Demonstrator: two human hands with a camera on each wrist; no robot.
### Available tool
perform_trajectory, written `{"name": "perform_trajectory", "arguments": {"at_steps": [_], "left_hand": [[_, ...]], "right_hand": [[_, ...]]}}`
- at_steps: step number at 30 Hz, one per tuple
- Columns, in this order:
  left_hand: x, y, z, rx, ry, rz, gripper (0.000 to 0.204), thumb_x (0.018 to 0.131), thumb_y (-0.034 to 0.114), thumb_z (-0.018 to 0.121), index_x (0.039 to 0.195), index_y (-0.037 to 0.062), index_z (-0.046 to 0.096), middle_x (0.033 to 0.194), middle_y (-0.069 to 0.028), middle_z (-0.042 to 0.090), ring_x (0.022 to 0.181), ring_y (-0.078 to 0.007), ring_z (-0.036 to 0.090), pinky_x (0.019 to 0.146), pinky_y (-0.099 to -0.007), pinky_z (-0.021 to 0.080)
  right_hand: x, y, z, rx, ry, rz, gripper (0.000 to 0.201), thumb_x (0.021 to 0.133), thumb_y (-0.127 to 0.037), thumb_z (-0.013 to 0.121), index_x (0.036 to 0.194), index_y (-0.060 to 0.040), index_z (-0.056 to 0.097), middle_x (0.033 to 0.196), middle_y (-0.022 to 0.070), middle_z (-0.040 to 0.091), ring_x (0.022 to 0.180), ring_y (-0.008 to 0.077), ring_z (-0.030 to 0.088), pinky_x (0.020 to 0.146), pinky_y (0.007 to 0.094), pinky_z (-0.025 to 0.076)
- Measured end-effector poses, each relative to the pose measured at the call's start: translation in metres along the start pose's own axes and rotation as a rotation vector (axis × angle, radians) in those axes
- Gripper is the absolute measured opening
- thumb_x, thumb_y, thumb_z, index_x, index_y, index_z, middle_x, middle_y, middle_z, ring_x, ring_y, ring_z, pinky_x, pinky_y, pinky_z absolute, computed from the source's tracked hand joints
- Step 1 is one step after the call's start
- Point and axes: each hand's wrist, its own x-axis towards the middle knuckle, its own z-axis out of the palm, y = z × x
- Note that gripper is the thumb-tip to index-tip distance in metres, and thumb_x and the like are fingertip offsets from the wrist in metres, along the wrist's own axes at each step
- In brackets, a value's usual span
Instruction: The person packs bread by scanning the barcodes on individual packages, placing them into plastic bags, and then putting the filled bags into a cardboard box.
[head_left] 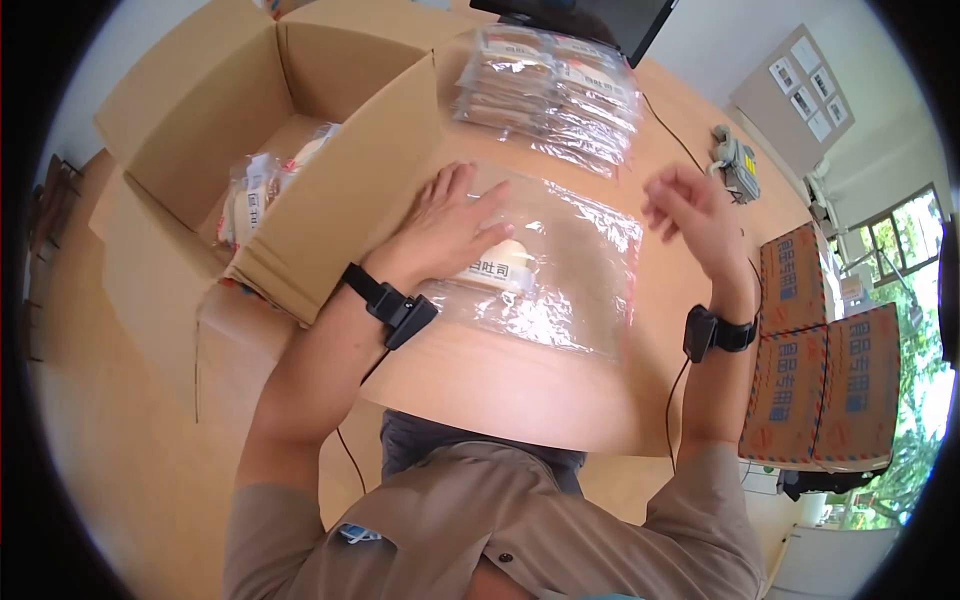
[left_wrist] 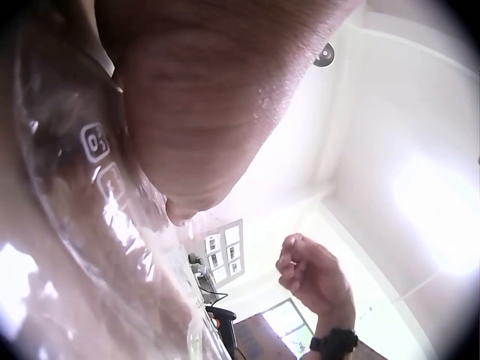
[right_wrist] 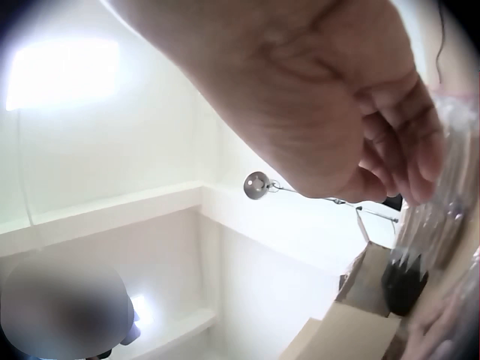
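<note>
A large clear plastic bag (head_left: 592,250) lies flat on the table, glossy with reflections. Its printed white toast label (head_left: 492,272) and a pale patch show beside my left thumb. My left hand (head_left: 440,228) rests on the bag's left part with fingers spread, covering some of it. In the left wrist view the crinkled film (left_wrist: 112,225) runs right beneath that hand. Raised beyond the bag's right edge, my right hand (head_left: 700,215) holds nothing, its fingers loosely curled. The right wrist view shows these bent fingers (right_wrist: 405,142) from the palm side.
An open cardboard box (head_left: 350,190) at the left contains packaged bread (head_left: 255,205). Stacked bread bags (head_left: 550,90) lie at the back, below a dark monitor (head_left: 590,25). A grey device (head_left: 735,165) with a cable sits at the far right. Printed cartons (head_left: 825,385) stand beyond the table.
</note>
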Motion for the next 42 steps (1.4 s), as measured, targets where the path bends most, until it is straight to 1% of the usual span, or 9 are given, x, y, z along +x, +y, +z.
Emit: {"name": "perform_trajectory", "arguments": {"at_steps": [4, 9, 13, 15, 20, 27, 32, 39, 42], "left_hand": [[-0.002, 0.001, -0.001, 0.021, -0.027, -0.015, 0.063, 0.111, 0.05, 0.058, 0.165, 0.017, 0.051, 0.167, -0.0349, 0.034, 0.157, -0.0546, 0.026, 0.128, -0.0603, 0.026], [-0.001, -0.005, 0.006, 0.029, -0.051, -0.003, 0.063, 0.111, 0.049, 0.058, 0.164, 0.0152, 0.051, 0.164, -0.0331, 0.037, 0.158, -0.0518, 0.026, 0.129, -0.0578, 0.024], [-0.003, 0.001, 0.003, 0.053, -0.053, -0.025, 0.064, 0.111, 0.048, 0.059, 0.165, 0.0152, 0.05, 0.165, -0.0334, 0.038, 0.157, -0.0505, 0.026, 0.129, -0.0569, 0.022], [-0.003, 0.0, 0.003, 0.06, -0.045, -0.032, 0.064, 0.111, 0.048, 0.059, 0.165, 0.0157, 0.05, 0.165, -0.0338, 0.038, 0.157, -0.0504, 0.027, 0.129, -0.0572, 0.022], [-0.002, -0.003, 0.003, 0.029, -0.047, -0.025, 0.064, 0.112, 0.052, 0.055, 0.167, 0.0196, 0.048, 0.166, -0.0366, 0.036, 0.157, -0.0547, 0.026, 0.129, -0.0592, 0.022], [-0.002, -0.004, 0.005, 0.038, -0.05, -0.041, 0.067, 0.112, 0.056, 0.052, 0.169, 0.0219, 0.045, 0.168, -0.0367, 0.032, 0.157, -0.0559, 0.025, 0.129, -0.0615, 0.021], [-0.001, -0.002, 0.002, 0.028, -0.121, -0.066, 0.068, 0.113, 0.057, 0.05, 0.172, 0.0244, 0.04, 0.172, -0.0362, 0.025, 0.16, -0.0543, 0.019, 0.13, -0.0612, 0.018], [-0.001, -0.004, 0.004, 0.027, -0.105, -0.082, 0.068, 0.113, 0.058, 0.049, 0.172, 0.0258, 0.039, 0.174, -0.035, 0.024, 0.161, -0.0545, 0.017, 0.131, -0.061, 0.017], [-0.002, -0.004, 0.003, -0.005, -0.125, -0.107, 0.068, 0.113, 0.058, 0.048, 0.172, 0.0261, 0.038, 0.175, -0.0349, 0.023, 0.163, -0.0546, 0.015, 0.131, -0.0612, 0.014]], "right_hand": [[-0.039, 0.083, -0.004, -0.131, -0.06, 0.195, 0.018, 0.107, -0.018, 0.068, 0.101, -0.0024, 0.074, 0.081, 0.0039, 0.073, 0.065, 0.0106, 0.069, 0.054, 0.0254, 0.053], [-0.055, 0.089, 0.033, 0.069, -0.083, 0.375, 0.022, 0.107, -0.022, 0.071, 0.099, -0.001, 0.075, 0.077, 0.0037, 0.072, 0.061, 0.0109, 0.067, 0.053, 0.0249, 0.053], [-0.051, 0.095, 0.058, 0.104, -0.147, 0.222, 0.029, 0.107, -0.027, 0.071, 0.102, 0.0004, 0.076, 0.074, 0.0025, 0.071, 0.061, 0.0118, 0.067, 0.057, 0.0264, 0.055], [-0.046, 0.089, 0.064, 0.116, -0.186, 0.144, 0.025, 0.105, -0.017, 0.067, 0.113, 0.0041, 0.077, 0.09, 0.0092, 0.077, 0.07, 0.0143, 0.071, 0.064, 0.028, 0.058], [-0.035, 0.078, 0.067, 0.929, -0.345, 0.088, 0.046, 0.097, -0.002, 0.061, 0.142, 0.009, 0.066, 0.134, 0.0223, 0.072, 0.09, 0.0194, 0.077, 0.07, 0.0278, 0.061], [-0.013, 0.069, 0.091, 0.395, -0.391, 0.278, 0.046, 0.106, -0.016, 0.064, 0.148, 0.0024, 0.059, 0.109, 0.0165, 0.08, 0.067, 0.0139, 0.074, 0.05, 0.0228, 0.055], [0.004, 0.042, 0.109, 0.215, -0.502, 0.293, 0.035, 0.107, -0.031, 0.072, 0.131, -0.0063, 0.064, 0.083, 0.01, 0.078, 0.052, 0.0091, 0.064, 0.044, 0.0238, 0.047], [0.002, 0.042, 0.112, 0.158, -0.517, 0.386, 0.031, 0.104, -0.032, 0.076, 0.119, -0.0058, 0.067, 0.08, 0.0095, 0.076, 0.054, 0.0122, 0.064, 0.048, 0.0276, 0.05], [-0.011, 0.056, 0.075, 0.178, -0.331, 0.224, 0.019, 0.106, -0.024, 0.072, 0.113, -0.0063, 0.07, 0.086, 0.0068, 0.075, 0.065, 0.0129, 0.07, 0.058, 0.0275, 0.057]]}}
